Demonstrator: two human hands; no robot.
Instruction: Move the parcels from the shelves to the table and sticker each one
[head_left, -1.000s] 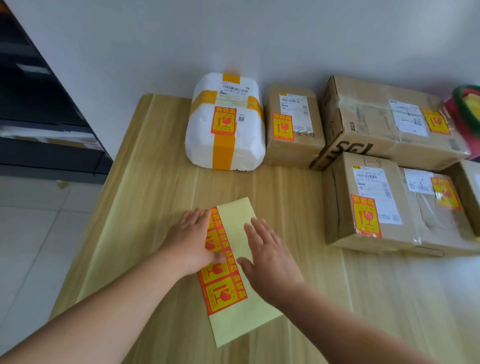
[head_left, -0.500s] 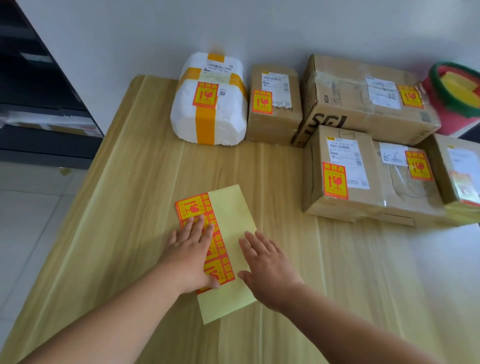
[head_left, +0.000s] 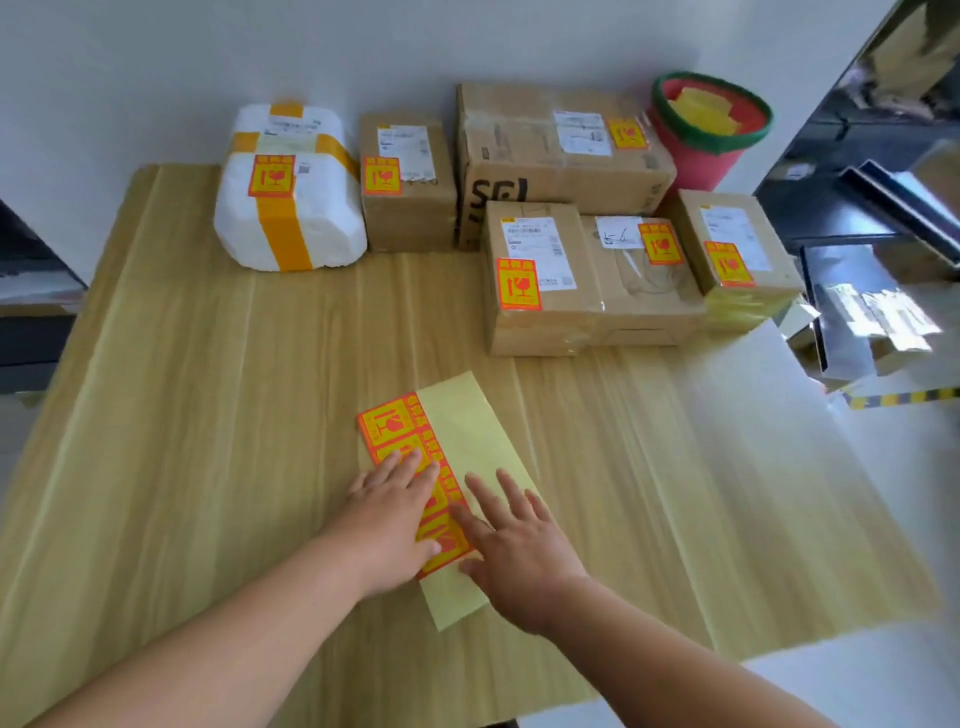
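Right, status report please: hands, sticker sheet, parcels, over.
Left hand and right hand open, flat on sticker sheet. Parcels at far side of table, each stickered. Nothing blocking.

6 stickered parcels (head_left: 540, 280) clustered together, yellow sticker sheet (head_left: 470, 431) flat nearby

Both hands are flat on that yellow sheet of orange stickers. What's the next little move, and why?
Probably lift the left hand and right hand off the yellow sticker sheet and fetch another parcel: every parcel seen on the wooden table, like the white taped parcel, already carries an orange sticker.
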